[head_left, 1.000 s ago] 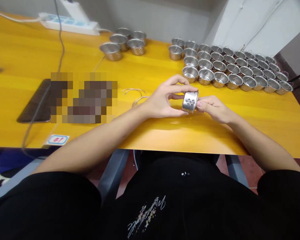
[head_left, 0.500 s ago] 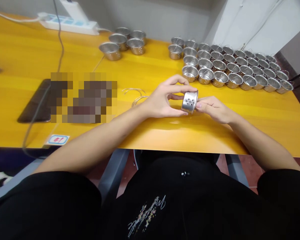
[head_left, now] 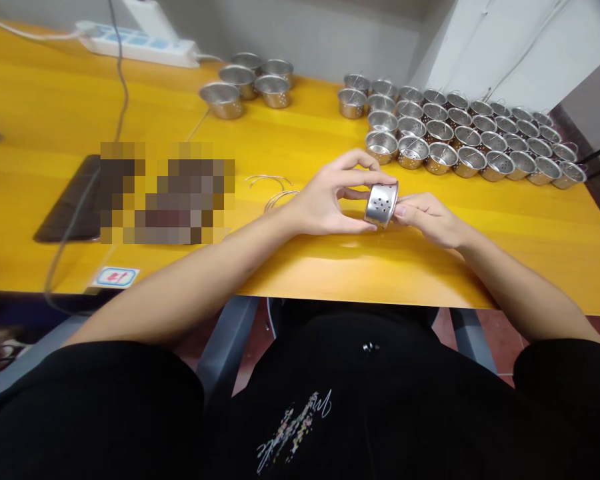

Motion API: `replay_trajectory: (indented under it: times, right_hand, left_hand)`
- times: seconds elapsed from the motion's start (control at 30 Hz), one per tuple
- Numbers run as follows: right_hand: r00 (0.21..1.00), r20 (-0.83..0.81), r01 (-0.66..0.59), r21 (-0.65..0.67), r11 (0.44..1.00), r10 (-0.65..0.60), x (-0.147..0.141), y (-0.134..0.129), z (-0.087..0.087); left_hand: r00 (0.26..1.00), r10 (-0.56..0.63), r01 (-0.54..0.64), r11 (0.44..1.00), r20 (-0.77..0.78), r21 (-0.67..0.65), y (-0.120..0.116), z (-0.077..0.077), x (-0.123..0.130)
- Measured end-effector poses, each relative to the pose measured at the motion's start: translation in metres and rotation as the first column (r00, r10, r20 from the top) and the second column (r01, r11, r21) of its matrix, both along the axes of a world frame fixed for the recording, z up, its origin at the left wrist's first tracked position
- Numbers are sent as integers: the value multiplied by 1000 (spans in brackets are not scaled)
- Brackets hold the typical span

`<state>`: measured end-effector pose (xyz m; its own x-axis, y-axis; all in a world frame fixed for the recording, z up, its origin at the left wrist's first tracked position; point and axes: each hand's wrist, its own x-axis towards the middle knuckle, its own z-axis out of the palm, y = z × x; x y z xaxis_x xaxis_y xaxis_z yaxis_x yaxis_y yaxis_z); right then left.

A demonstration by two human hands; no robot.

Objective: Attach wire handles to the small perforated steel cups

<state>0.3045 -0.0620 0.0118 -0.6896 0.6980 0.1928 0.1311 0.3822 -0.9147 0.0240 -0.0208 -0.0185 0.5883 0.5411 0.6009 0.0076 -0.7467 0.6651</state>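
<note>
I see the left hand (head_left: 327, 199) gripping the perforated cup (head_left: 381, 203); it's tipped sideways, rim toward the right hand (head_left: 426, 215) — just at that rim, its hold I cannot tell — above the bench (head_left: 320, 267), nearer its front edge.

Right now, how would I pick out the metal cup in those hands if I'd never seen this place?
Find the yellow table and look toward its near edge. There the left hand grips a perforated metal cup, the right hand at its rim. Unlike the other cups, standing upright on the table, this one is tipped on its side.
</note>
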Motion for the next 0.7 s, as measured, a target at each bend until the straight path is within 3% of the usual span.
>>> replay_trajectory:
  times: [0.17, 0.3, 0.4, 0.5, 0.57, 0.7]
  right_hand:
    - [1000, -15, 5, 36, 999, -4, 1, 2, -4]
    - [992, -87, 100, 107, 989, -91, -3, 3, -7]
    - [971, -135, 209, 86, 974, -197, -7, 2, -8]
    - [931, -147, 345, 55, 937, -334, -7, 5, -13]
    - [907, -146, 405, 40, 914, -395, -5, 9, -20]
    - [926, -141, 353, -12, 935, -352, -5, 17, -38]
  left_hand:
    - [1000, -6, 5, 1000, -14, -19, 2, -2, 0]
    - [999, -30, 29, 998, -12, -60, 6, -2, 2]
    - [1000, 0, -2, 998, -27, -56, 13, 1, -3]
    - [987, 159, -158, 987, 9, -41, 29, 3, -15]
    - [951, 308, -306, 949, 21, -81, 47, 1, -23]
    - [810, 580, -582, 771, -94, -258, 97, -12, -27]
